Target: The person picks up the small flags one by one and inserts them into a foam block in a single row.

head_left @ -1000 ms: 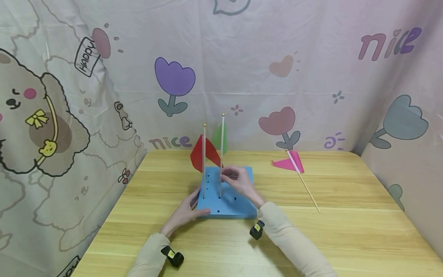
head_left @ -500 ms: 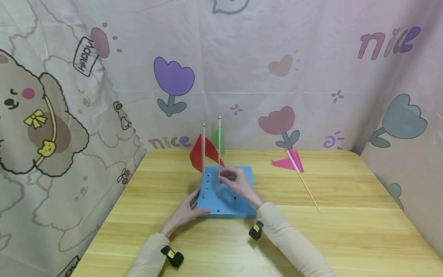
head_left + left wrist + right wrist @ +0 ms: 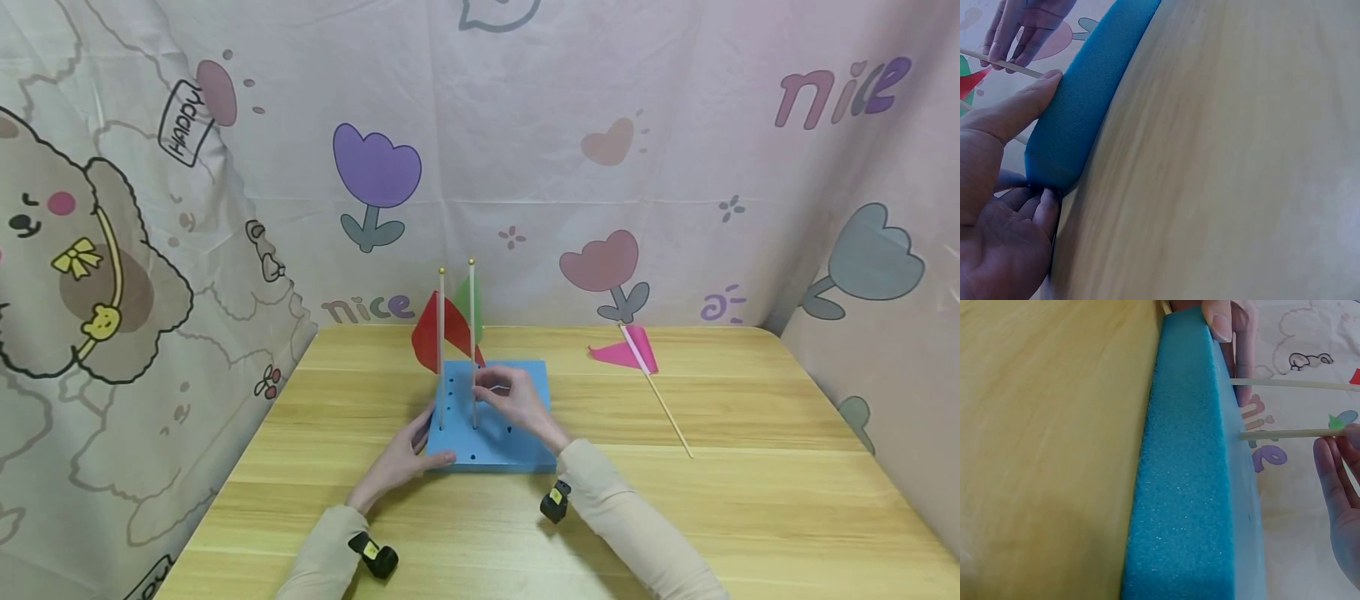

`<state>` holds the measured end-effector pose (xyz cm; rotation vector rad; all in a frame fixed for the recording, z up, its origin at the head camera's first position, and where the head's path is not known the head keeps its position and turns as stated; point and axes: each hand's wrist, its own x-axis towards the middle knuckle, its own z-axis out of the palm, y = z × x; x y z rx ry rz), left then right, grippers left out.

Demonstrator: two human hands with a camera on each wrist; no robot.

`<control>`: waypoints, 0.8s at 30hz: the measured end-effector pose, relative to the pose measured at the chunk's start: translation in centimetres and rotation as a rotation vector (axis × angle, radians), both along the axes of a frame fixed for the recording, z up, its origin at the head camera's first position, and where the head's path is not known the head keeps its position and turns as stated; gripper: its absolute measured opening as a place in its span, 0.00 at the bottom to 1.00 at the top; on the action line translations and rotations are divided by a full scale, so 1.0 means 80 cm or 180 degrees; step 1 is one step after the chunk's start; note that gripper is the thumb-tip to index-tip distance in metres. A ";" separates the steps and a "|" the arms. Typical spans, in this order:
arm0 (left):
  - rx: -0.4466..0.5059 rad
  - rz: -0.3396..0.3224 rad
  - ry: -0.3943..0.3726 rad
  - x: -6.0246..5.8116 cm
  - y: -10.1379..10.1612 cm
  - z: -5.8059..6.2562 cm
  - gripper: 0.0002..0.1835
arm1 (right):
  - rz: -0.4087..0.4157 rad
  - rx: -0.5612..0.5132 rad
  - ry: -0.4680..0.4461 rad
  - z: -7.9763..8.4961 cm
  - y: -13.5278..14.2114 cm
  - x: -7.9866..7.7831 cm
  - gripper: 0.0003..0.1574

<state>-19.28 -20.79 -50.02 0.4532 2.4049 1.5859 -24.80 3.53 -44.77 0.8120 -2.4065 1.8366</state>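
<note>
A blue foam block point(image 3: 517, 454) with small holes in its top lies on the table. My left hand point(image 3: 405, 450) holds its near left corner, thumb on the top and fingers along the side, as the left wrist view also shows. My right hand point(image 3: 517, 402) pinches the thin stick of a green flag point(image 3: 463, 302) between thumb and fingertips. That stick stands upright, its lower end at a hole in the block. To its left a red flag point(image 3: 427, 342) stands in another hole. Both sticks have gold tips. In the right wrist view, the green flag's stick point(image 3: 1291, 434) meets the block's top face.
A pink flag point(image 3: 618, 357) on a stick lies on the wooden table point(image 3: 750, 500) to the right. Behind the table hangs a printed cloth point(image 3: 510, 108), which continues along both sides.
The green flag's stick has come down a little and its top has shifted left, with my right hand moving slightly down. My left hand and the block stay put.
</note>
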 end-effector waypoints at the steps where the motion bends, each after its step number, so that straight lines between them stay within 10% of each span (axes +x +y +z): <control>1: 0.0000 0.0001 -0.0001 0.000 0.000 0.000 0.54 | 0.0001 -0.0012 0.0002 -0.002 0.000 -0.001 0.16; 24: -0.0020 -0.0019 0.0025 -0.001 0.000 -0.001 0.54 | 0.0075 0.0088 0.0129 -0.009 0.001 0.000 0.15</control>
